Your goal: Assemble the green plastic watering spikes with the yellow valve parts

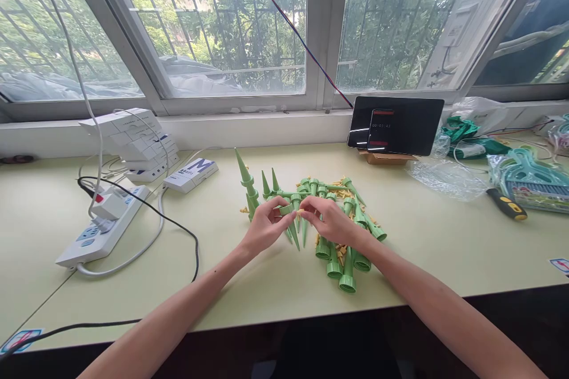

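Left hand [267,224] half-curled around green spike [293,237] aslant, tip nearward; right hand [332,222] in pinch on yellow peg [300,212].

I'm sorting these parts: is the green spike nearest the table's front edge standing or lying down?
Lying down: the green spike has its wide, open mouth facing the front of the table and its body pointing away.

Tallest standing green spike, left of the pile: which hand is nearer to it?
The left. The left hand is just to the right of the spike, closer to the person; the right hand is farther right, beyond the left.
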`<state>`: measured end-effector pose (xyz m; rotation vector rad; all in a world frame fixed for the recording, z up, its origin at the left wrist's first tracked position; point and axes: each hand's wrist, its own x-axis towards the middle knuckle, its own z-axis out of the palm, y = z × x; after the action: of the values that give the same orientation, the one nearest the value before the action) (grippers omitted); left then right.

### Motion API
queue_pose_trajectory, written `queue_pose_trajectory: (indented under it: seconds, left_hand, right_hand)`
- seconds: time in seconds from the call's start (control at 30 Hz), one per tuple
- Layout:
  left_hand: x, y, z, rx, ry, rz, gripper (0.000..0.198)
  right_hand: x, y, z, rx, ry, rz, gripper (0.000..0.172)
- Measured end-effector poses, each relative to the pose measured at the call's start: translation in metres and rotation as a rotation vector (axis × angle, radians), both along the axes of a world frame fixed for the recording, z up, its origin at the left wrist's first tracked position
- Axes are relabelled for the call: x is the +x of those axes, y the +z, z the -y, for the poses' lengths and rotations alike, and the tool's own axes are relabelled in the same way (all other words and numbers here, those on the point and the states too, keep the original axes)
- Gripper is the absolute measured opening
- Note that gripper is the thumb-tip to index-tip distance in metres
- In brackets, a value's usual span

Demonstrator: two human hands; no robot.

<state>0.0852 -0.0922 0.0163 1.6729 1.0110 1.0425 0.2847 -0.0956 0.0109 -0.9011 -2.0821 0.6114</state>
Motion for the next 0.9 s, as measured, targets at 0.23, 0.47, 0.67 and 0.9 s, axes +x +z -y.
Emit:
queue_pose_trajectory:
  seconds: [0.23,0.47,0.67,0.9]
  left_hand:
    - [-0.0003,-0.0042,-0.0013,0.054,-0.061,-0.044,0.030]
    - [-0.0010,-0.0059,0.0002,0.069,-0.091,-0.079,0.034]
    - [0.0007,-0.0077,-0.0010,-0.017,-0.127,0.010,0.035]
    - [0.0011,-0.0052,0.0002,-0.043,-0.137,0.075,0.032]
  right_hand:
    - [0.0000,0.0020,-0.0008,0.008,-0.019,0.013,0.019]
    - [0.0000,0.0043,0.0008,-0.041,-0.005,0.046,0.032]
    - [-0.0003,0.0046,0.0005,-0.024,-0.003,0.021,0.027]
    - [-0.0007,0.0010,0.0005,-0.001,-0.007,-0.026,0.010]
